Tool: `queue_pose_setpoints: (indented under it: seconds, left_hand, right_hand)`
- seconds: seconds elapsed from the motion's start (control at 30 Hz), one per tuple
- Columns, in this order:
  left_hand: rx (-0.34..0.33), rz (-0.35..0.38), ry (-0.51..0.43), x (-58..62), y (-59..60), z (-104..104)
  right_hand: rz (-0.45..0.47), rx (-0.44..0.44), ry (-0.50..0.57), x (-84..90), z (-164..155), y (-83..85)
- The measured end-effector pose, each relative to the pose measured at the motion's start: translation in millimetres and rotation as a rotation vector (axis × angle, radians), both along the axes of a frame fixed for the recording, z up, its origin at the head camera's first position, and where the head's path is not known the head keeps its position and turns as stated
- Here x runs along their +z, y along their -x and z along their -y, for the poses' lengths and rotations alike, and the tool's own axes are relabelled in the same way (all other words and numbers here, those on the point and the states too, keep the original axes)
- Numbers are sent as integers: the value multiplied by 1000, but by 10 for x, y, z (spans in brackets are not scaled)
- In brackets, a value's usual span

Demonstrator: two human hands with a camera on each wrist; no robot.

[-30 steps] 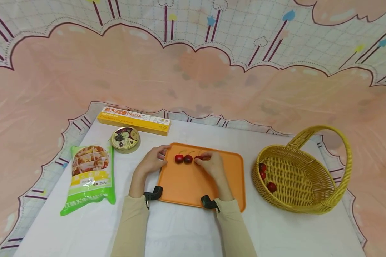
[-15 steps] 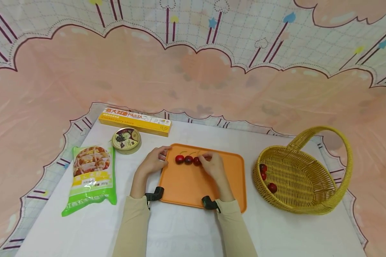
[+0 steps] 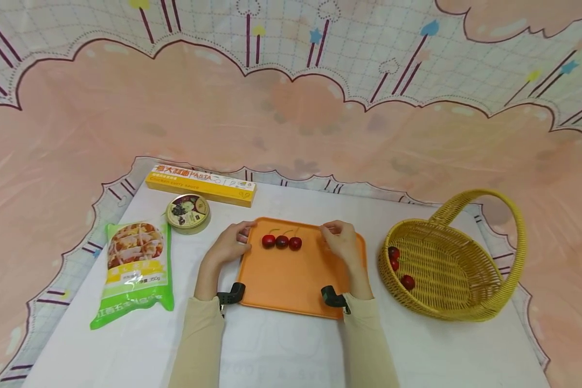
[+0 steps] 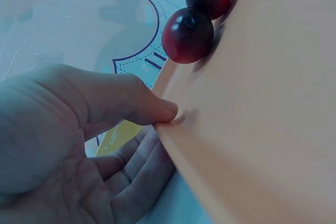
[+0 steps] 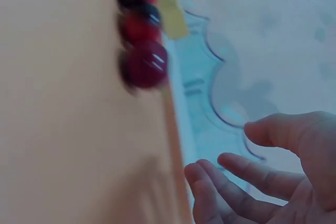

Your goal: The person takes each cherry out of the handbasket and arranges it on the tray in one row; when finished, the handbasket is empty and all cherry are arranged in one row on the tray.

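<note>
The left hand (image 3: 228, 247) pinches the tray (image 3: 291, 280) at its left edge; steadying it there keeps the three cherries (image 3: 282, 242) in their row. The right hand (image 3: 345, 245) hovers loose-fingered, holding nothing. A yellow box (image 3: 200, 185) on the table (image 3: 281, 350) reads "PASTA".

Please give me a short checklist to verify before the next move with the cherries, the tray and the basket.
1. Three cherries lie in a row on the orange tray: ok.
2. Left hand grips the tray's left edge, thumb on top: ok.
3. Right hand holds nothing, fingers relaxed: ok.
4. Basket upright beside the tray, three cherries inside: ok.
5. Whether the row of cherries rests steady: cannot tell.
</note>
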State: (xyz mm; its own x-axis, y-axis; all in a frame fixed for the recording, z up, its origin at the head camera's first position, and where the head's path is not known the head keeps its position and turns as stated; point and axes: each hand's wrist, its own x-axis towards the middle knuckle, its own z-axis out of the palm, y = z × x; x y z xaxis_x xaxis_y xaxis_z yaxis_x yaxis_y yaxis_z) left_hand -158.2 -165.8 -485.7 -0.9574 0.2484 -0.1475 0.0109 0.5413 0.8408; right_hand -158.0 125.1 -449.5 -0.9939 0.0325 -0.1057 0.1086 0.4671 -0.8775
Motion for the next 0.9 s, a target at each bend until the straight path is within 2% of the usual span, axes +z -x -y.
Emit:
queue_pose_setpoints:
  seconds: [0.23, 0.57, 0.9]
  left_hand:
    - [0, -1, 5, -23, 6, 11]
    - [-1, 3, 11, -10, -7, 14]
    - [-1, -11, 6, -14, -17, 7]
  right_hand:
    - [8, -17, 14, 237, -344, 22]
    - [37, -71, 81, 486, -748, -24]
    - [38, -131, 114, 631, -1103, -43]
